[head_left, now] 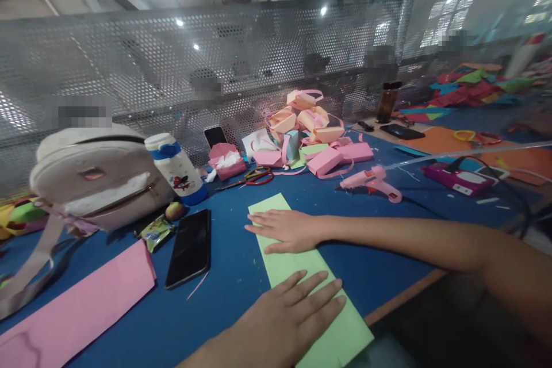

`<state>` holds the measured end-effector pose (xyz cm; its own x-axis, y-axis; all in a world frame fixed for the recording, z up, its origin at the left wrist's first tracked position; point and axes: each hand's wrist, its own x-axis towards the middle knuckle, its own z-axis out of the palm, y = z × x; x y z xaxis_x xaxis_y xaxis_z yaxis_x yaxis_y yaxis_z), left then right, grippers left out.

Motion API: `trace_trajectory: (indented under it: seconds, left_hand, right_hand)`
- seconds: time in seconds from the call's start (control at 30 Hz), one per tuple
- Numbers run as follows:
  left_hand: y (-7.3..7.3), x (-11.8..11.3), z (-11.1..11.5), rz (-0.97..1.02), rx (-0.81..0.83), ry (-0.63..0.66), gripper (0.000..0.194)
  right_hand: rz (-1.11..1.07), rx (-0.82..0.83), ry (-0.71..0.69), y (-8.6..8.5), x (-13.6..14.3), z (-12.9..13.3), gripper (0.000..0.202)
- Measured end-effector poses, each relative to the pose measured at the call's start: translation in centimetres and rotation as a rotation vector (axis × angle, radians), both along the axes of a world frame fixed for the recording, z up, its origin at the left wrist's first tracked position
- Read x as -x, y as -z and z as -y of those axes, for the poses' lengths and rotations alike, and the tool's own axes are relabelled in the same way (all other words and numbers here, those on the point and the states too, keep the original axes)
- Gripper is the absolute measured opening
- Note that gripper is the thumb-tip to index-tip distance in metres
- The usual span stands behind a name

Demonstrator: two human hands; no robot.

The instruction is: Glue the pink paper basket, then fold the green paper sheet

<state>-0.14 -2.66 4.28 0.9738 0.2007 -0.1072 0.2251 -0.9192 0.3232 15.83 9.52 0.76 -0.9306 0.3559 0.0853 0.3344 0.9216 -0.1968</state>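
A long light-green paper strip point(345, 322) lies at a slant on the blue table point(233, 247), its near end reaching the table's edge. My left hand point(284, 316) rests flat on the lower part of the strip, fingers spread. Farther up, my right hand point(288, 230) lies flat across the strip near its far end, fingers apart. Neither hand grips anything. Left of them are a black phone point(190, 250) and a pink folded paper strip point(95, 299). Beyond my right hand lies a pink glue gun point(371, 182).
Scissors point(250, 178) and a pile of folded paper boxes point(306, 121) stand farther back. A bottle point(179, 172) and a pale backpack point(103, 167) are at left. A purple power strip point(459, 178) with cables sits at right, before a metal mesh screen.
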Motion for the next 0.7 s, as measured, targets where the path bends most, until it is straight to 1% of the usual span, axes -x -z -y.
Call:
trace_trajectory:
  seconds: [0.1, 0.23, 0.3, 0.4, 0.47, 0.5, 0.57, 0.7]
  left_hand:
    - [-0.9, 0.1, 0.2, -0.014, 0.079, -0.009, 0.067]
    - [-1.4, 0.1, 0.2, -0.044, 0.127, -0.039, 0.068]
    - [-1.7, 0.2, 0.0, -0.033, 0.186, -0.053, 0.061]
    - [-2.4, 0.2, -0.7, -0.006, 0.321, -0.068, 0.047]
    - [-2.6, 0.3, -1.3, 0.005, 0.375, -0.076, 0.046]
    - [-2.6, 0.5, -1.8, 0.012, 0.375, -0.084, 0.047]
    - [-2.0, 1.0, -3.0, 0.022, 0.313, -0.124, 0.050]
    - [0.0, 2.3, -6.3, 0.037, 0.043, -0.260, 0.053]
  right_hand:
    - [0.006, -0.028, 0.054, 0.4, 0.7, -1.6, 0.071]
    - [0.025, -0.036, 0.080, 0.6, 1.6, -3.8, 0.072]
    - [0.036, -0.050, 0.086, 0.6, 1.9, -4.9, 0.071]
    - [0.035, -0.092, 0.101, 0.6, 2.3, -6.1, 0.066]
    - [0.028, -0.131, 0.108, 0.6, 2.5, -6.8, 0.064]
    - [0.025, -0.152, 0.110, 0.6, 2.7, -7.1, 0.063]
    - [0.020, -0.196, 0.119, 0.6, 2.9, -7.7, 0.062]
    - [0.007, -0.295, 0.151, 0.5, 3.4, -8.6, 0.061]
